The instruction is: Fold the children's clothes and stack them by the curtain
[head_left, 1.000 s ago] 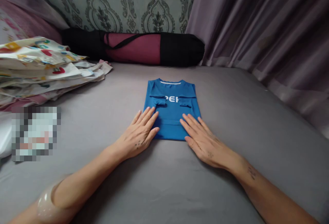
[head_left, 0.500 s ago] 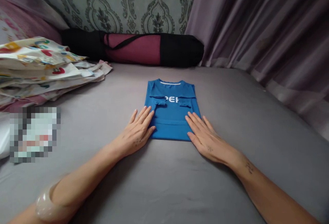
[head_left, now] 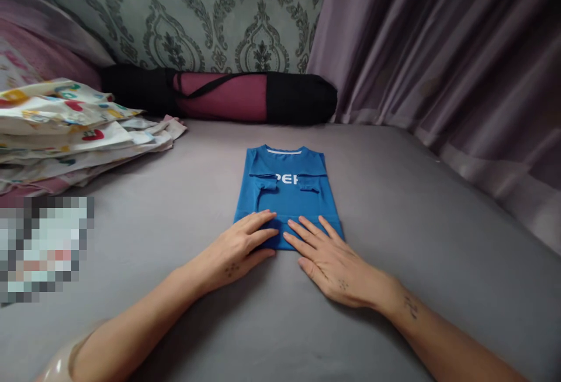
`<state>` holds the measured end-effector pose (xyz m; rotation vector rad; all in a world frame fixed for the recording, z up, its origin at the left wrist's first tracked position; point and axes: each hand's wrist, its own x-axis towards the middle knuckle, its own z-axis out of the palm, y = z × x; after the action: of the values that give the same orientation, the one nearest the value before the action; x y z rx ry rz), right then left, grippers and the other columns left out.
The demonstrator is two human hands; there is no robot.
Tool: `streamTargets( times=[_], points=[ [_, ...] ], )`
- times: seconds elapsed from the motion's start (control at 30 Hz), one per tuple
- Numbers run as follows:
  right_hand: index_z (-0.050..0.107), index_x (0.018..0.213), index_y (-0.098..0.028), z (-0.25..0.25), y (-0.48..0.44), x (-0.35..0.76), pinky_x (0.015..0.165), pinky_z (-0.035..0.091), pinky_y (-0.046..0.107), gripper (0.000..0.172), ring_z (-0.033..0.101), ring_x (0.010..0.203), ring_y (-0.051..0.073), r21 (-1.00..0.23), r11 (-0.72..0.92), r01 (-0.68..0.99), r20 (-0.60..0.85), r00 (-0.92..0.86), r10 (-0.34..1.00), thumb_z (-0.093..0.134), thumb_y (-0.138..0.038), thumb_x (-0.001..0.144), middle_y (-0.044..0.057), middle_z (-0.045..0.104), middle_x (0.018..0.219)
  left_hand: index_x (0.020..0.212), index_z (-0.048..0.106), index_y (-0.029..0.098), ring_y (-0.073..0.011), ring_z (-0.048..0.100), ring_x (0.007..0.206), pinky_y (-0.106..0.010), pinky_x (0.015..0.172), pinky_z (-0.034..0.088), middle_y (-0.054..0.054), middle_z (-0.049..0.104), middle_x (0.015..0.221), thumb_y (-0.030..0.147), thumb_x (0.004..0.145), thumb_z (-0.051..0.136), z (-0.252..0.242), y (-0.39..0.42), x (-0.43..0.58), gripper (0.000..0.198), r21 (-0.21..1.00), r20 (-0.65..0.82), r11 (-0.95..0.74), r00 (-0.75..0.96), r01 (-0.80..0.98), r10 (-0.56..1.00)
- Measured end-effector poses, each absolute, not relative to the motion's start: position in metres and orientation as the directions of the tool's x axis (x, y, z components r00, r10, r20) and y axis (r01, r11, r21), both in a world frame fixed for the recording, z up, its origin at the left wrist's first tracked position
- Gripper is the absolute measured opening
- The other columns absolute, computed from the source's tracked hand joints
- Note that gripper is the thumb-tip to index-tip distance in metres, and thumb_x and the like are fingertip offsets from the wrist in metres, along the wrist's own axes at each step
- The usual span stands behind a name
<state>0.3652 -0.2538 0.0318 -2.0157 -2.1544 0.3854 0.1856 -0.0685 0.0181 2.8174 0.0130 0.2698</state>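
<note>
A blue T-shirt (head_left: 287, 189) with white letters lies folded into a neat rectangle on the grey bedsheet (head_left: 394, 224), sleeves tucked across its front. My left hand (head_left: 239, 247) lies flat with fingers stretched, its fingertips on the shirt's near hem. My right hand (head_left: 326, 259) is flat too, fingers spread over the same hem just right of the left hand. Both hands hold nothing. The fingertips of the two hands nearly meet at the hem's middle.
A stack of folded patterned cloth (head_left: 65, 131) sits at the left. A rolled maroon mat in a black carrier (head_left: 228, 96) lies along the patterned wall. Purple curtains (head_left: 460, 61) hang on the right. A blurred patch (head_left: 41, 247) is at lower left.
Both hands slid inward from the shirt's lower corners toward the middle of the near hem. The view tilted slightly, so the shirt sits lower in the picture.
</note>
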Motion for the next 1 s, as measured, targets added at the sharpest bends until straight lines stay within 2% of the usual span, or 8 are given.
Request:
streamTargets(
  times=[0.1,0.17,0.27,0.33,0.53,0.7,0.8,1.0],
  points=[
    [0.030,0.150,-0.028,0.033,-0.254,0.366,0.119,0.011,0.053,0.050,0.016,0.146,0.023,-0.309,0.053,0.950,-0.047,-0.071,0.996,0.033,-0.033,0.101,0.001,0.024,0.158,0.114,0.064,0.019,-0.0210,0.058,0.114,-0.037,0.097,0.049,-0.010,0.061,0.124,0.031,0.097,0.046,0.021,-0.068,0.186,0.028,0.258,0.269,-0.964,0.963,-0.063,0.009],
    [0.033,0.149,-0.026,0.033,-0.254,0.366,0.119,0.012,0.053,0.048,0.017,0.146,0.022,-0.311,0.049,0.949,-0.047,-0.067,0.997,0.033,-0.033,0.101,0.001,0.026,0.157,0.108,0.065,0.017,-0.0206,0.062,0.103,-0.037,0.091,0.052,-0.009,0.066,0.111,0.027,0.098,0.045,0.022,-0.069,0.186,0.025,0.178,0.302,-0.977,0.951,-0.120,-0.062],
    [0.036,0.147,-0.025,0.033,-0.254,0.367,0.119,0.013,0.053,0.048,0.020,0.145,0.022,-0.319,0.044,0.947,-0.030,-0.056,0.998,0.035,-0.032,0.100,0.002,0.030,0.156,0.103,0.065,0.014,-0.0214,0.064,0.098,-0.037,0.085,0.054,-0.009,0.069,0.105,0.020,0.098,0.040,0.021,-0.072,0.187,0.026,0.057,0.343,-0.981,0.926,-0.185,-0.155],
    [0.036,0.147,-0.025,0.033,-0.255,0.367,0.119,0.015,0.053,0.049,0.021,0.145,0.022,-0.329,0.044,0.943,-0.001,-0.047,0.999,0.039,-0.032,0.099,0.003,0.032,0.155,0.102,0.064,0.014,-0.0216,0.065,0.098,-0.036,0.083,0.055,-0.010,0.070,0.105,0.020,0.098,0.039,0.020,-0.074,0.188,0.026,0.024,0.362,-0.981,0.916,-0.194,-0.173],
    [0.040,0.146,-0.022,0.022,-0.255,0.371,0.118,0.025,0.048,0.051,0.030,0.142,0.021,-0.304,0.020,0.953,0.122,0.018,0.992,0.046,-0.029,0.095,0.006,0.040,0.151,0.107,0.061,0.015,-0.0181,0.067,0.098,-0.031,0.087,0.055,-0.007,0.072,0.105,0.020,0.099,0.040,0.018,-0.074,0.187,0.023,0.099,0.473,-0.988,0.879,-0.121,-0.061],
    [0.045,0.142,-0.019,0.004,-0.257,0.389,0.115,0.033,0.044,0.060,0.038,0.137,0.020,-0.272,0.017,0.962,0.269,0.059,0.961,0.043,-0.005,0.084,0.007,0.047,0.146,0.110,0.059,0.015,-0.0180,0.068,0.097,-0.032,0.086,0.056,-0.007,0.072,0.103,0.022,0.099,0.042,0.016,-0.071,0.188,0.022,0.115,0.473,-0.991,0.881,-0.071,-0.008],
    [0.048,0.140,-0.018,0.002,-0.259,0.399,0.115,0.035,0.042,0.066,0.040,0.136,0.018,-0.263,0.028,0.964,0.288,0.051,0.956,0.038,0.003,0.078,0.008,0.050,0.143,0.114,0.057,0.015,-0.0197,0.067,0.100,-0.035,0.088,0.056,-0.009,0.071,0.108,0.024,0.098,0.043,0.015,-0.069,0.187,0.023,0.100,0.433,-0.993,0.901,-0.070,-0.020],
    [0.049,0.140,-0.019,0.013,-0.261,0.406,0.112,0.039,0.040,0.070,0.045,0.133,0.017,-0.293,-0.019,0.956,0.236,0.092,0.967,0.035,0.006,0.075,0.007,0.053,0.141,0.124,0.055,0.017,-0.0196,0.060,0.117,-0.037,0.101,0.049,-0.010,0.065,0.126,0.011,0.091,0.038,0.014,-0.054,0.177,0.037,0.090,0.368,-0.994,0.929,-0.058,-0.021]
  ],
)
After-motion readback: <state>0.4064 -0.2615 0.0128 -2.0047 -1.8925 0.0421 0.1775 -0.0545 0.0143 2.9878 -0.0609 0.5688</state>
